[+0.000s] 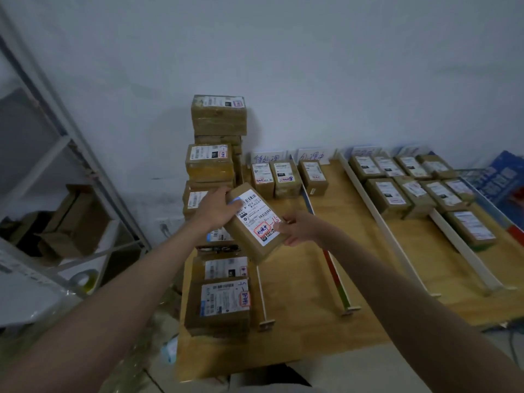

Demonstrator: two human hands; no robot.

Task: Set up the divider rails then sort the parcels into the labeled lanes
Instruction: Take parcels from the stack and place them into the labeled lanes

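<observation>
I hold a brown cardboard parcel [254,222] with a white shipping label and a red sticker above the wooden board [365,251]. My left hand [217,207] grips its far end; my right hand [300,228] grips its near right edge. Several divider rails lie on the board: a white one [262,296], a coloured one [333,268] and two white ones [380,222] [459,251]. Handwritten lane labels [268,158] [312,156] stand against the wall. Three parcels [285,177] sit in the left lanes, and several more [411,182] fill the right lanes.
A tall stack of unsorted parcels [217,154] rises at the board's left edge, with more parcels [224,299] in front of it. A metal shelving unit [71,154] holding cardboard stands at the left. A blue box [502,177] lies at the far right.
</observation>
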